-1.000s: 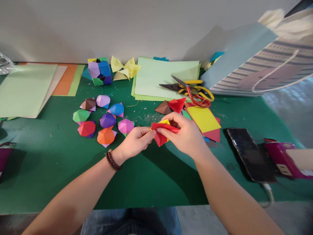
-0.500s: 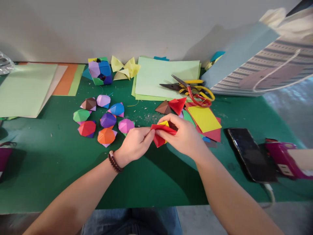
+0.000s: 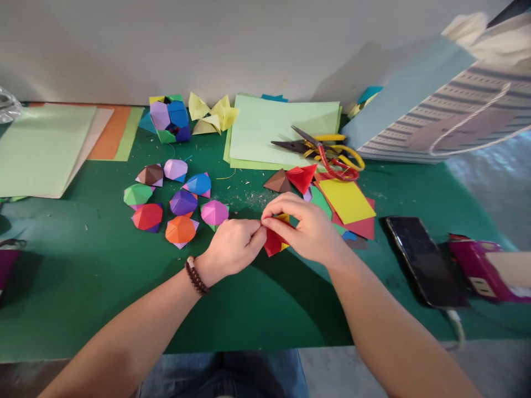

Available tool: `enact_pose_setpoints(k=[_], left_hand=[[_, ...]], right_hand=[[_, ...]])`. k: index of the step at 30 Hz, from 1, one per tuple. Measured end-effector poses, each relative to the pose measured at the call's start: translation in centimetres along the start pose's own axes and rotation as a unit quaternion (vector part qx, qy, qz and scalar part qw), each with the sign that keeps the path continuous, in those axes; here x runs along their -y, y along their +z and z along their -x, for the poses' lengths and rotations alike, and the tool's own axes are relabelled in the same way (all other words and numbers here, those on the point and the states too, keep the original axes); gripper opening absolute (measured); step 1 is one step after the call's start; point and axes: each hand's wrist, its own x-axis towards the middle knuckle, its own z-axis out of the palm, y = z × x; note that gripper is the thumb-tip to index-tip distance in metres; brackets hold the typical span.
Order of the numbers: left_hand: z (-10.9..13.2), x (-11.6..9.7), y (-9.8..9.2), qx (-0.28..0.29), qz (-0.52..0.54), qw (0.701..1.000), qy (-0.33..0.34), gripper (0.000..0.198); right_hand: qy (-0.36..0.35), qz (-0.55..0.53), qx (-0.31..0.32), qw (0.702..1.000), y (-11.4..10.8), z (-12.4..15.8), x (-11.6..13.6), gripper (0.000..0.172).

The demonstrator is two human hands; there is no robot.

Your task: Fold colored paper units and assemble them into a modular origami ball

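Note:
Between my hands, above the green table, is a folded red and yellow paper piece [image 3: 274, 243]. My left hand [image 3: 234, 245] is closed, its thumb and forefinger pinching the piece's left edge. My right hand [image 3: 305, 226] is closed too, thumb and forefinger meeting the left fingertips at the paper's upper corner. Fingers cover much of the piece. To the left lie several folded two-colour paper units, among them a pink one [image 3: 214, 213], an orange one [image 3: 181, 229] and a purple one [image 3: 183, 203]. Behind my right hand sit a red folded paper [image 3: 302, 178] and a brown folded paper [image 3: 277, 181].
Scissors [image 3: 338, 166] and pliers [image 3: 290, 146] lie on pale green sheets [image 3: 265, 127]. Yellow paper squares [image 3: 347, 200], a phone [image 3: 423, 260] and a paper bag [image 3: 415, 110] are on the right. A multicoloured paper ball [image 3: 170, 119] stands at the back.
My right fingers have moved left along the paper to meet my left fingertips. The red and yellow piece has tilted downward, and its upper red edge is now covered.

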Motion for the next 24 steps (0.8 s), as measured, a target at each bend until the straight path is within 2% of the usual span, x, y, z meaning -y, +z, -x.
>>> enact_pose_setpoints(k=[11,17,24], left_hand=[[-0.13,0.14,-0.15,0.016,0.02,1.0,-0.012,0.036],[-0.19,0.1,-0.06,0.024,0.051,0.998,-0.029,0.037],[-0.19,0.07,-0.03,0.018,0.049,0.998,-0.04,0.038]], right_hand=[[-0.014,-0.01,0.029,0.999,0.31,0.05,-0.04,0.012],[-0.047,-0.005,0.016,0.999,0.68,0.24,-0.05,0.015],[-0.024,-0.025,0.0,0.999,0.79,0.17,-0.06,0.015]])
